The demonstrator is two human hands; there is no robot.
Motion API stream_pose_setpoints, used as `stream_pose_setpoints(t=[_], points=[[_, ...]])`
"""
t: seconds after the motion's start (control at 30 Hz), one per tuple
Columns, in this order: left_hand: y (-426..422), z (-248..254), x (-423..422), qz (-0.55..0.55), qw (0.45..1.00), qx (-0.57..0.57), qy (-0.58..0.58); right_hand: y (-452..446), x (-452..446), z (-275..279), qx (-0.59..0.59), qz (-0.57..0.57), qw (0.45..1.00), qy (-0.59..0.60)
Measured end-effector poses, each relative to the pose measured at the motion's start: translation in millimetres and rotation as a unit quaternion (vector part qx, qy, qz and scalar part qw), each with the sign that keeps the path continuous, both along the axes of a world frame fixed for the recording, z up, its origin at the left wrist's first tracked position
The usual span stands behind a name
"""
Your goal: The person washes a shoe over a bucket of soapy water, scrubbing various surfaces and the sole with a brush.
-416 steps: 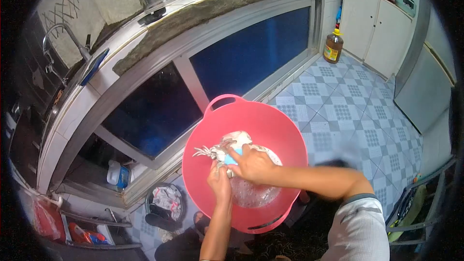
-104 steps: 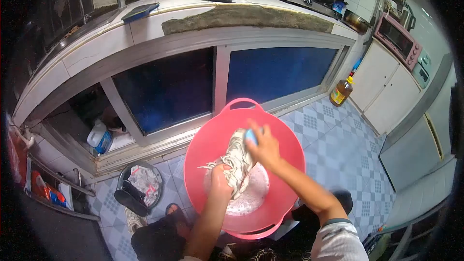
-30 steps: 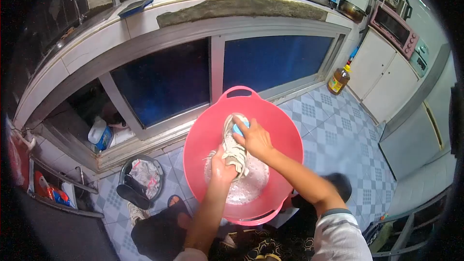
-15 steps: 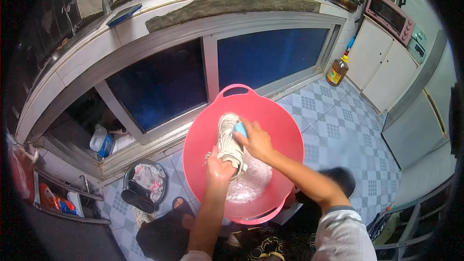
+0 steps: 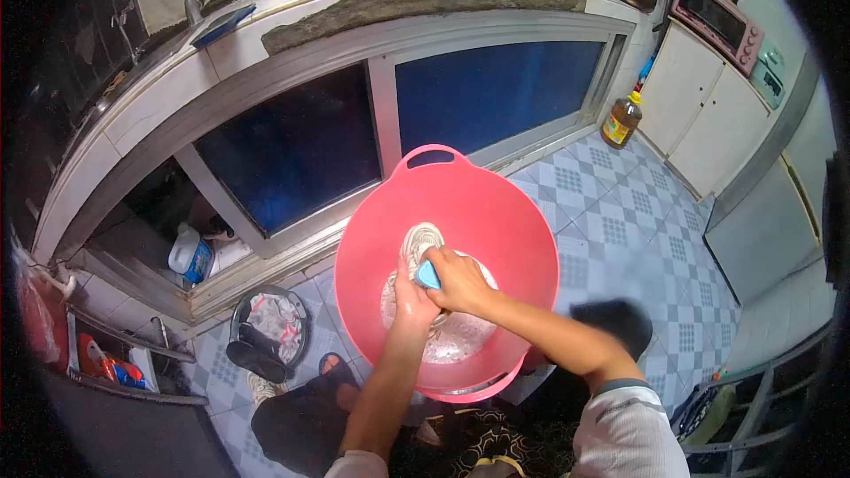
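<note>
A pale, laced sneaker [image 5: 424,237] is held over the pink tub [image 5: 527,248], its toe pointing away from me. My left hand [image 5: 413,297] is closed around the shoe's near side and heel. In my right hand [image 5: 462,281] is a light blue scrub brush [image 5: 427,275], pressed against the shoe near my left fingers; its bristles are hidden. Both hands cover much of the shoe. Foamy water [image 5: 460,338] lies in the bottom of the tub beneath them.
Left of the tub, a dark basin [image 5: 304,336] holds cloths, with a black shoe [image 5: 255,354] at its edge. A white jug [image 5: 189,252] stands in the open cabinet. An oil bottle [image 5: 622,120] is on the tiled floor by the white cupboard [image 5: 682,80].
The sneaker has come lower and nearer to me in the tub. My right hand and the brush have moved down along it, close against my left hand.
</note>
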State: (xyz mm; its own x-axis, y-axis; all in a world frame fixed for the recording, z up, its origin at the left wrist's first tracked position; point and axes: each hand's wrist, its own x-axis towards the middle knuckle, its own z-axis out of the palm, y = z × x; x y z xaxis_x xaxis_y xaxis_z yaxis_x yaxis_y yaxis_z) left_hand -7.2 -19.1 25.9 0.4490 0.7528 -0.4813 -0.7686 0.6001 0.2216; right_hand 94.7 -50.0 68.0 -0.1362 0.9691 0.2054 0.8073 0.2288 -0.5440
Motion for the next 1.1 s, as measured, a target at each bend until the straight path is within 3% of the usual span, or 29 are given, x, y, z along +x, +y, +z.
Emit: stream_pose_setpoints(t=[0.2, 0.3, 0.4, 0.43, 0.5, 0.53, 0.6, 0.63, 0.7, 0.73, 0.8, 0.87, 0.9, 0.93, 0.97, 1.0, 1.03, 1.1], points=[[1, -3, 3, -0.003, 1.000, 0.005, 0.027, 17, 13, -11, 0.047, 0.017, 0.998, 0.025], [4, -7, 2, 0.012, 0.998, -0.050, 0.043, 27, 24, -17, -0.037, -0.075, 0.984, 0.158], [16, -34, 2, 0.020, 0.992, -0.119, 0.024, 54, 48, -48, -0.008, -0.145, 0.959, 0.245], [18, -37, 4, 0.009, 0.987, -0.147, 0.066, 61, 58, -57, -0.012, -0.145, 0.958, 0.248], [21, -45, 6, -0.043, 0.977, -0.166, 0.127, 71, 74, -64, -0.219, -0.233, 0.907, 0.273], [24, -50, 9, -0.044, 0.976, -0.169, 0.130, 73, 80, -70, -0.222, -0.234, 0.905, 0.276], [30, -50, 16, -0.038, 0.955, -0.225, 0.189, 77, 89, -81, -0.382, -0.193, 0.884, 0.189], [34, -60, 18, -0.041, 0.950, -0.240, 0.197, 81, 91, -100, -0.386, -0.196, 0.889, 0.145], [43, -101, 16, -0.043, 0.955, -0.220, 0.193, 86, 95, -134, -0.388, -0.221, 0.892, 0.072], [47, -116, 17, -0.045, 0.962, -0.199, 0.183, 90, 101, -165, -0.441, -0.224, 0.864, 0.096], [52, -122, 28, -0.016, 0.954, -0.228, 0.193, 88, 105, -184, -0.475, -0.223, 0.851, 0.018], [53, -147, 28, 0.005, 0.889, -0.272, 0.368, 84, 107, -207, -0.467, -0.276, 0.839, 0.037], [55, -228, 3, -0.137, 0.887, -0.006, 0.441, 82, 104, -221, -0.458, -0.323, 0.827, 0.045], [62, -287, -3, -0.142, 0.883, -0.013, 0.447, 81, 99, -232, -0.467, -0.321, 0.823, 0.050], [68, -335, -7, -0.129, 0.909, -0.027, 0.395, 80, 94, -241, -0.446, -0.409, 0.792, 0.077], [69, -335, -5, -0.115, 0.932, -0.043, 0.342, 78, 90, -254, -0.422, -0.494, 0.754, 0.101], [68, -332, -14, -0.225, 0.741, 0.156, 0.613, 69, 81, -272, -0.432, -0.493, 0.748, 0.101], [52, -232, -5, -0.255, 0.568, 0.332, 0.709, 54, 64, -323, -0.356, -0.500, 0.789, -0.018]])
